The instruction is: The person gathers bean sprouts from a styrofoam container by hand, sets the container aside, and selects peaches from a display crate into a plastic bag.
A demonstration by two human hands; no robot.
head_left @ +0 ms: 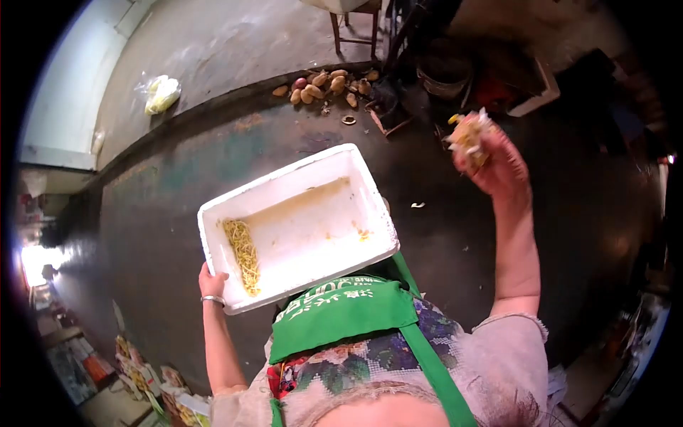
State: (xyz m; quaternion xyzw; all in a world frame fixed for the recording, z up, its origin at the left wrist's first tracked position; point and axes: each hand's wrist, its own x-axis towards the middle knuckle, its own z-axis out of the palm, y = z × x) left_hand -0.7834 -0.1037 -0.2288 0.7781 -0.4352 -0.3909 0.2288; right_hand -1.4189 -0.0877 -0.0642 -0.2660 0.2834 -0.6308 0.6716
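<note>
My left hand, with a bracelet at the wrist, grips the near left corner of a white foam box. The box is tilted in front of my green apron. Inside, a strip of yellowish bean sprouts lies along the left wall, and a few small scraps stick near the right end. Raised off to the right and apart from the box, my right hand is closed around a pale clump of bean sprouts. Its finer detail is blurred.
Potatoes lie on the floor at the far side, near a stool. A bucket and a white-edged box stand at the back right. A plastic bag of pale vegetables sits at the upper left.
</note>
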